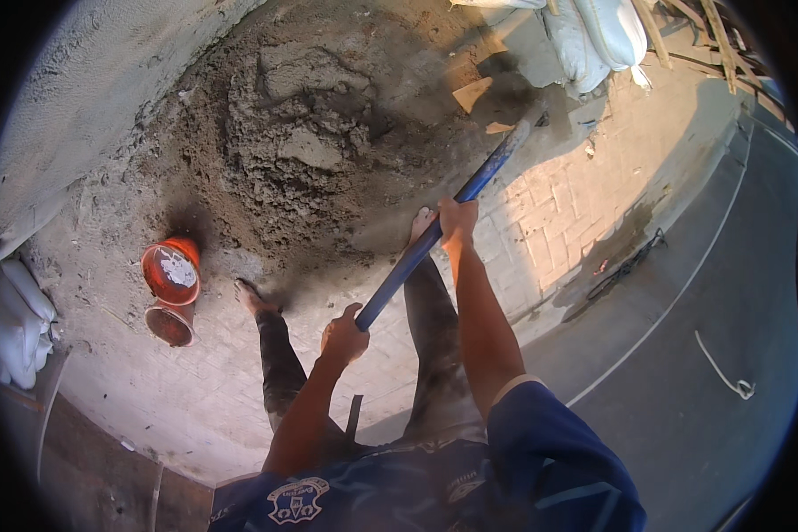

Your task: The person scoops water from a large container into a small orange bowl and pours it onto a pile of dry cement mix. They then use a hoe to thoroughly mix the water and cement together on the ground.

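Both of my hands are wrapped around a long blue pole-like handle (pixel 406 262) that slants from lower left to upper right. My left hand (pixel 344 337) grips its near end, and my right hand (pixel 457 220) holds it farther up. The far end turns grey and dirty near the sacks; its head is blurred, so I cannot tell the kind of tool. Ahead of my bare feet lies a heap of wet grey mortar (pixel 301 151), ringed by loose brown-grey mix.
Left of my feet stand an orange bucket (pixel 157 282) with whitish residue and another reddish bucket (pixel 170 324) touching it. White sacks (pixel 581 40) and wooden sticks (pixel 723 44) lie at far right, more sacks (pixel 18 324) at left. A rough wall (pixel 89 106) borders the heap.
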`<action>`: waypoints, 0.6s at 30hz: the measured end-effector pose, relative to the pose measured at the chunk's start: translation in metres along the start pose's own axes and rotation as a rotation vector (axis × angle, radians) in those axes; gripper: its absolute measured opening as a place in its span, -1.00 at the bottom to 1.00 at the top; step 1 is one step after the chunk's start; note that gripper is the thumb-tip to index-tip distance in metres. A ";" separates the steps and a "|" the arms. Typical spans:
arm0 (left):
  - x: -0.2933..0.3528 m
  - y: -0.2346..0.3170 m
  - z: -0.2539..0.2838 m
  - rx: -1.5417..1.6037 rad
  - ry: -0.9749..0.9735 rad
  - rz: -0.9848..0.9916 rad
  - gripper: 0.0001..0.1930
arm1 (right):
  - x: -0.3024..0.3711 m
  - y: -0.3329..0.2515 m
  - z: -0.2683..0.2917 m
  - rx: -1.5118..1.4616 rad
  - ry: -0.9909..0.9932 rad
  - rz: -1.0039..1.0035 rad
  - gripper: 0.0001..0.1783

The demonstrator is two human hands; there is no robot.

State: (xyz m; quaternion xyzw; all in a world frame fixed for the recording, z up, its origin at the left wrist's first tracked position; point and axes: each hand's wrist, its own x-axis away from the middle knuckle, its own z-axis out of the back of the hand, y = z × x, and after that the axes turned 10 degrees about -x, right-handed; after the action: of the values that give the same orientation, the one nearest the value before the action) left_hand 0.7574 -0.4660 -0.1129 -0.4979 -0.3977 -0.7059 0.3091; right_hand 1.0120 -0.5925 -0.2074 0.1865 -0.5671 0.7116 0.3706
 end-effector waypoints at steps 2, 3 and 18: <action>-0.044 0.062 0.013 0.044 -0.004 -0.089 -0.39 | -0.095 -0.027 0.012 0.064 0.086 0.084 -0.89; -0.054 0.077 0.015 0.069 0.026 -0.120 -0.40 | -0.115 -0.048 0.004 0.116 0.094 -0.004 -0.89; 0.064 -0.002 0.258 -0.487 0.056 -0.136 -0.71 | 0.015 0.015 -0.126 -0.359 0.088 -0.388 -0.65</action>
State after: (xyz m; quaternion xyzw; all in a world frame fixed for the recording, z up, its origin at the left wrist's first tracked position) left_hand 0.8536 -0.2434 -0.0045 -0.5099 -0.2397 -0.8138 0.1426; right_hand 1.0104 -0.4697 -0.2436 0.1917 -0.6212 0.5227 0.5515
